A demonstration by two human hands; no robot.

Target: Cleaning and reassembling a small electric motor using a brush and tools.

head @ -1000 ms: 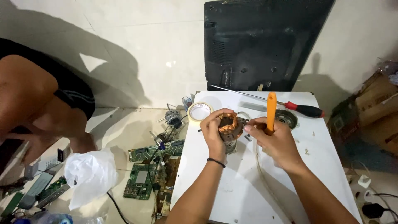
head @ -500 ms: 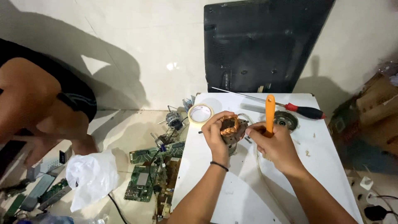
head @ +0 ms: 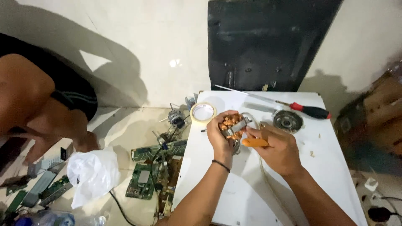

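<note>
Over the white table [head: 251, 196], the left hand [head: 221, 136] grips a copper-wound motor stator [head: 231, 124] while the right hand [head: 276, 148] clasps an orange-handled tool [head: 254, 142] against it, seemingly prying windings, which likely calls for steady, careful leverage.

At the centre of the frame your left hand [head: 221, 136] grips a small motor stator [head: 231, 124] with copper windings, above the white table [head: 251, 196]. Your right hand [head: 276, 150] holds an orange-handled tool [head: 254, 142] against it. A tape roll [head: 203, 112] lies just left, a red-handled screwdriver [head: 310, 111] upper right, and green circuit boards [head: 144, 180] on the floor at lower left.
</note>
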